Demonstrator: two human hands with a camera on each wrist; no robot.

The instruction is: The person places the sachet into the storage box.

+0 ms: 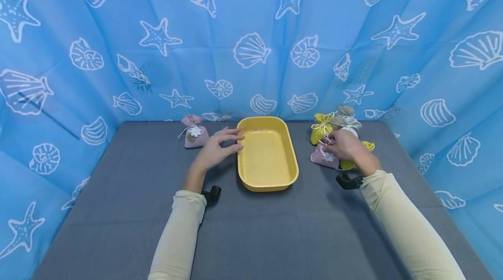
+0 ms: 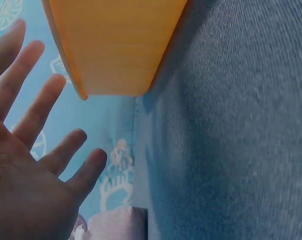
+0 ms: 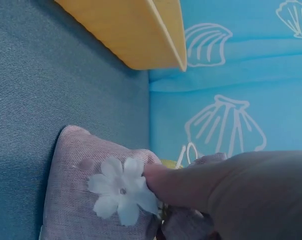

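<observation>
My right hand (image 1: pixel 346 145) pinches the gathered neck of a mauve drawstring pouch (image 1: pixel 324 157). In the right wrist view, the thumb presses by the white cloth flower on this pouch (image 3: pixel 76 187). Fingers spread, my left hand (image 1: pixel 218 148) reaches over the left rim of a yellow rectangular tub (image 1: pixel 267 157) and holds nothing. The left wrist view shows that hand's palm (image 2: pixel 31 185) beside the tub's outer wall (image 2: pixel 113 47).
Left of the tub stands a pink pouch (image 1: pixel 196 136) with a white flower. Around my right hand cluster a yellow pouch (image 1: pixel 321 130), a beige pouch (image 1: pixel 346 111) and another yellow one (image 1: pixel 347 165). A blue shell-print curtain (image 1: pixel 251 83) borders the grey table (image 1: pixel 267 236).
</observation>
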